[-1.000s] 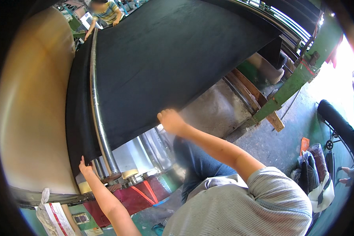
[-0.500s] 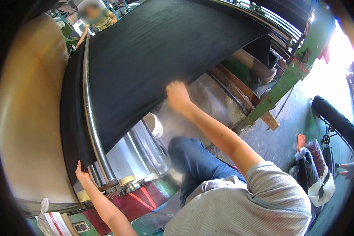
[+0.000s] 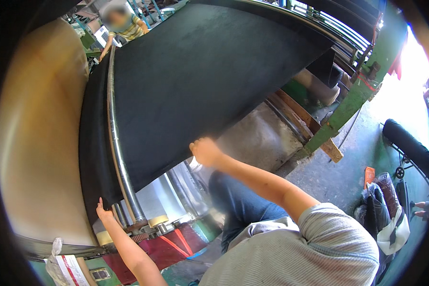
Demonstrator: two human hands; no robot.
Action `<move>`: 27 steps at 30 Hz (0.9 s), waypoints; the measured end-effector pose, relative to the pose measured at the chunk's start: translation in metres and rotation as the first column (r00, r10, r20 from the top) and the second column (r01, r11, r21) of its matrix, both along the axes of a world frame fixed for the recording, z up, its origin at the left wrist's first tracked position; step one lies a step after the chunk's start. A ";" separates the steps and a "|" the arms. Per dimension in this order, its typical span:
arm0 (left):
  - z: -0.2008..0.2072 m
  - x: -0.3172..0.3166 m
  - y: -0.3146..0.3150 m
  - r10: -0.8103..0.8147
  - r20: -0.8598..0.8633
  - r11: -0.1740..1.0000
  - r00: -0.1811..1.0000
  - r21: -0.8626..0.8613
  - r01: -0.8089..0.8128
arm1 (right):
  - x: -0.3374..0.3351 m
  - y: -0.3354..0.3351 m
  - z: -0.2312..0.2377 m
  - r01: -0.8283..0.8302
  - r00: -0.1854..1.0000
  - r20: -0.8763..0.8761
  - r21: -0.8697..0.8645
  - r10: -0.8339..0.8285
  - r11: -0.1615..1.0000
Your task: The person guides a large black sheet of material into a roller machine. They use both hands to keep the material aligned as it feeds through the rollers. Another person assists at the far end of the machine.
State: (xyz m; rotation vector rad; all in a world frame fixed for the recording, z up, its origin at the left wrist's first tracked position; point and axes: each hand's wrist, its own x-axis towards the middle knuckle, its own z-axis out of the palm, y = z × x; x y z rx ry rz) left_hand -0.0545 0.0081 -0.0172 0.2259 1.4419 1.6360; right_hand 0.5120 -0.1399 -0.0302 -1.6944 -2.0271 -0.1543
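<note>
A wide sheet of black fabric [image 3: 176, 90] stretches from the far rollers over a shiny metal bar [image 3: 114, 128] and down against a large brownish drum [image 3: 38, 143]. My right hand [image 3: 206, 151] is closed on the fabric's near edge, right of the bar; its fingertips are partly hidden and slightly blurred. My left hand [image 3: 104, 212] touches the fabric's lower corner, between the drum and the bar's near end. Its visible fingers are stretched upward, not wrapped round anything.
Across the fabric, another person [image 3: 128, 28] reaches to its far edge by the drum. Metal rollers [image 3: 176, 190] lie under the sheet. A green machine frame [image 3: 348, 100] with a wooden beam [image 3: 331, 148] stands right. Farther right are a black roll on a cart [image 3: 407, 143] and wrapped bundles [image 3: 381, 200].
My right hand has moved along the fabric's edge, nearer to me and slightly left, closer to the bar. My left hand keeps its place by the drum. The view has shifted a little.
</note>
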 end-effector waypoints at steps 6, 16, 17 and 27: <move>0.000 -0.019 -0.007 0.013 -0.009 1.000 1.000 0.016 -0.013 | -0.034 -0.008 0.014 -0.121 0.993 0.002 -0.022 0.121 0.992; 0.003 -0.025 -0.012 0.198 -0.062 0.979 0.978 -0.035 -0.200 | 0.036 0.015 0.027 -0.098 0.995 -0.001 0.166 0.099 0.981; 0.001 -0.020 -0.012 0.089 -0.080 0.996 0.993 -0.024 -0.091 | 0.051 0.016 0.034 0.003 1.000 -0.022 0.169 0.001 0.986; -0.030 -0.059 0.004 0.086 -0.078 0.995 0.993 -0.043 -0.090 | 0.066 0.009 0.016 0.070 0.998 0.001 0.041 -0.070 0.997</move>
